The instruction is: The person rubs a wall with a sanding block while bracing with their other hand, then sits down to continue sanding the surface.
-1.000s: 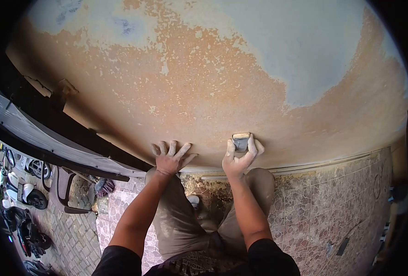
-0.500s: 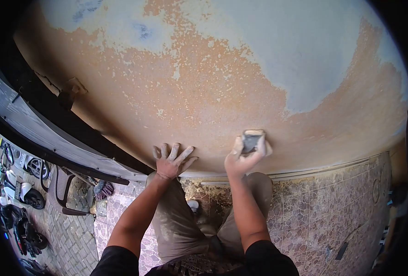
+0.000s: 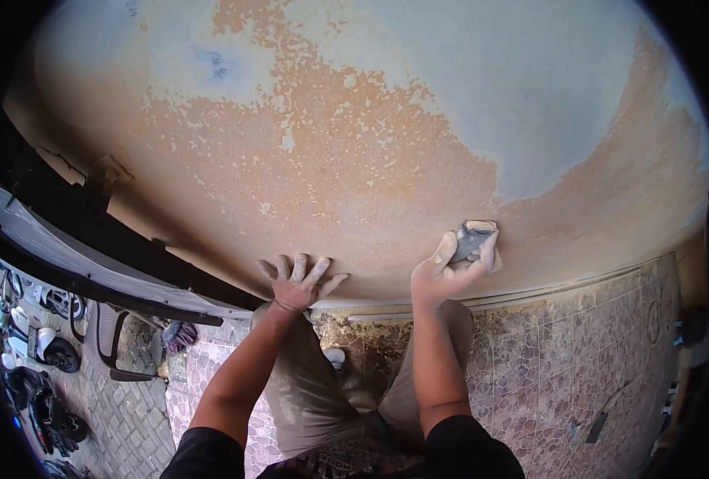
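Note:
My left hand (image 3: pixel 294 281) lies flat against the low part of the wall (image 3: pixel 370 191), fingers spread and dusty, holding nothing. To its right, my right hand (image 3: pixel 456 267) grips a small block wrapped in dark grey sheet (image 3: pixel 474 238), with a pale wooden-looking end showing. The block is against the wall, or very close to it. Pale whitish-blue paint covers the upper wall, and worn orange-tan patches with flecks spread below it.
A dark metal frame (image 3: pixel 123 247) runs along the left side of the wall. Beyond it are a brown chair (image 3: pixel 103 343), a bundled cloth (image 3: pixel 180 336) and parked motorcycles (image 3: pixel 39 339). Patterned tile floor (image 3: pixel 522 383) lies below; a dark flat object (image 3: pixel 597 428) rests on it.
My right hand has moved to the right with the block and tilted it. My left hand stays spread on the wall. The view has shifted slightly.

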Demonstrator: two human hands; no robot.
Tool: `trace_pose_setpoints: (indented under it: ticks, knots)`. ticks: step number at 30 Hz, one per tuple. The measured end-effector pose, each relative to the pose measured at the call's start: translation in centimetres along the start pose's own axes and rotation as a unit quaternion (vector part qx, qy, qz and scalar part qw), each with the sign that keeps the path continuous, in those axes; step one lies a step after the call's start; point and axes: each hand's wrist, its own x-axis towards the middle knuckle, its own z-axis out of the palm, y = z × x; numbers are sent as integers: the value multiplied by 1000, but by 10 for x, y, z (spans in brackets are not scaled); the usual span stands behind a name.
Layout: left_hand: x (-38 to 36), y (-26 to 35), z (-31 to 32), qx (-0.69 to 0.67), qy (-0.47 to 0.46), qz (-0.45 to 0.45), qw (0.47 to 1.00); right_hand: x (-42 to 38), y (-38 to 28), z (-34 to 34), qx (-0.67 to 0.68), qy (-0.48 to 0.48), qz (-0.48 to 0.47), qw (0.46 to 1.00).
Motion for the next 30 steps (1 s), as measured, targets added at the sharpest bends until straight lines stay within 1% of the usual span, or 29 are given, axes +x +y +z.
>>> trace_pose_setpoints:
  ticks: [1, 3, 4, 6, 10, 12, 13, 14, 16, 17, 19, 20, 21, 22, 23, 25, 26, 27, 28, 29, 30]
  knots:
    - [-4, 2, 1, 7, -13, 3, 1000, -14, 9, -2, -2, 2, 0, 1000]
    - [-7, 5, 6, 12, -21, 5, 1000, -65, 40, -9, -72, -67, -102, 990]
    - [-7, 6, 6, 13, -18, 1, 1000, -80, 46, -15, -72, -66, -103, 990]
    - [-10, 6, 0, 16, -23, 2, 1000, -107, 46, -26, -106, -190, -185, 958]
    - [-8, 6, 4, 13, -19, 0, 1000, -55, 11, -10, -95, -188, -160, 964]
    - [-9, 4, 5, 12, -9, 8, 1000, -41, 5, -2, -56, -102, -93, 989]
    - [-10, 4, 5, 9, -14, 7, 1000, -53, 10, 2, -52, -59, -70, 994]
    - [-11, 4, 5, 6, -18, 4, 1000, -77, 24, -2, -52, -57, -71, 994]
    - [-14, 6, 8, 10, -18, 4, 1000, -122, 52, -17, -79, -177, -208, 959]
    - [-15, 3, 8, 16, -23, 5, 1000, -120, 48, -18, -79, -169, -209, 960]
    - [-12, 2, 3, 12, -28, 9, 1000, -109, 30, -20, -114, -229, -207, 944]
    - [-9, 4, 3, 9, -32, -1, 999, -87, 18, -13, -112, -180, -190, 959]
    - [-6, 3, 2, 12, -27, 4, 1000, -59, 3, -4, -67, -112, -104, 986]
    - [-6, 2, 3, 12, -28, 4, 1000, -37, -7, 4, -24, -43, -17, 999]
    - [-8, 3, 4, 15, -23, 4, 1000, -28, -9, 8, -28, -43, -16, 999]
    - [-11, 2, 7, 14, -16, 5, 1000, -14, -9, 11, 27, 45, 42, 998]
    - [-13, 0, 7, 14, -20, 28, 999, -35, 4, 1, 25, 46, 39, 998]
    - [-13, -3, 8, 15, -22, 52, 998, -75, 27, -12, -37, -66, -98, 992]
    - [-11, -3, 7, 14, -16, 53, 998, -95, 41, -19, -96, -174, -232, 952]
    - [-6, -5, 3, 20, -23, 61, 998, -89, 38, -20, -95, -170, -235, 952]
    - [-2, -9, -4, 24, -36, 73, 996, -84, 27, -23, -112, -201, -237, 944]
